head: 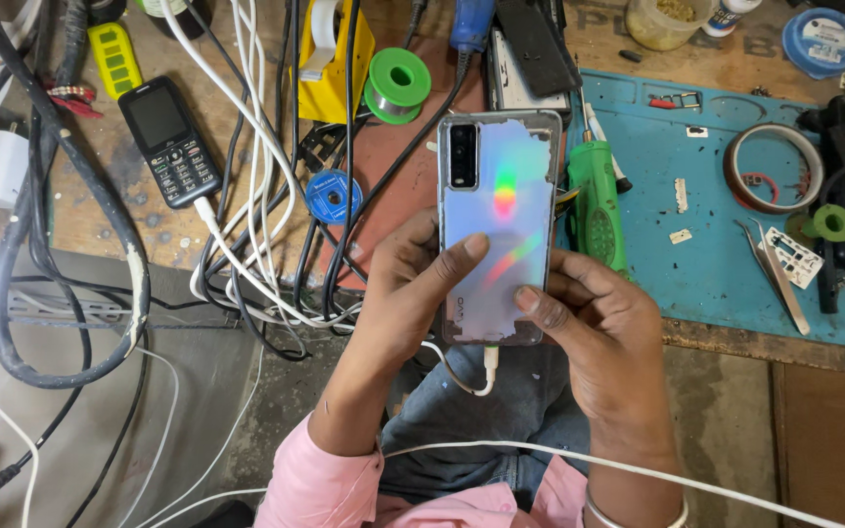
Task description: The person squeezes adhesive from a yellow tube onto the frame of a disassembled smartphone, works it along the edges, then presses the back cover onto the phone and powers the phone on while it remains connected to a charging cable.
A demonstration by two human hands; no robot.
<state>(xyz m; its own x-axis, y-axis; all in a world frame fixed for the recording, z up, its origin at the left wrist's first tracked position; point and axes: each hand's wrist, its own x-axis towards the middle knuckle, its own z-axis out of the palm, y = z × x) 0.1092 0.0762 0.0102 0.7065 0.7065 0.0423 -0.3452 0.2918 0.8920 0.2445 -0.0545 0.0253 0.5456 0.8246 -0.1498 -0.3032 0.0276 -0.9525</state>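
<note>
Pink sleeves, jeans, one bangle

Both arms come out of pink sleeves pushed up near the elbows, blue denim jeans on the lap, and a thin silvery bangle sits on the right wrist. Bare hands, no gloves.

A single head-worn camera looks steeply down, close over both hands and the cluttered workbench beyond.

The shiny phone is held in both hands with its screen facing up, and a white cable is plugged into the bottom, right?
Not quite. The head view shows the phone back side up, camera lenses visible, not the screen. Both the left hand and right hand hold it, and the white cable is plugged into its bottom.
</note>
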